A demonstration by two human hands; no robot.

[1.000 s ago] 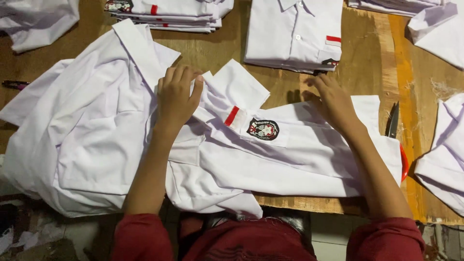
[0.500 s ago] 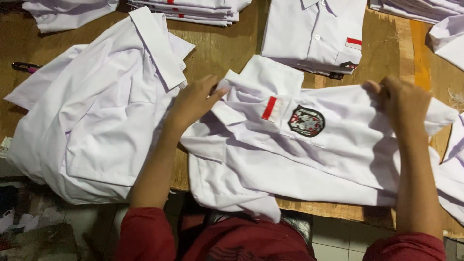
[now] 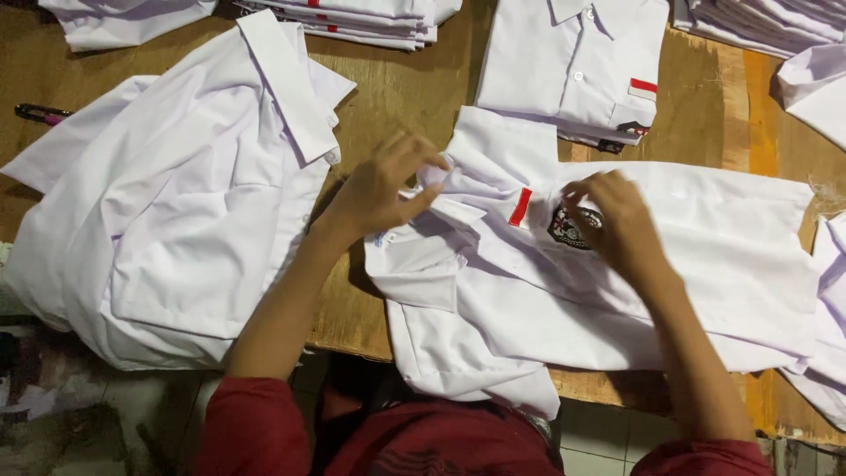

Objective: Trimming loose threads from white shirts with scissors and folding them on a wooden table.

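A white shirt [image 3: 617, 291] is spread across the wooden table [image 3: 397, 97], hanging partly over its near edge. Its collar area is pinched by the left hand [image 3: 379, 189]; the right hand [image 3: 617, 225] is pressed flat on the badge [image 3: 573, 227]. The shirt could be dragged off by its overhanging hem. One loose shirt [image 3: 176, 203], one folded shirt [image 3: 573, 66] and three stacks are counted

left hand [image 3: 379, 189] pinching — right hand [image 3: 617, 220] pressing flat.
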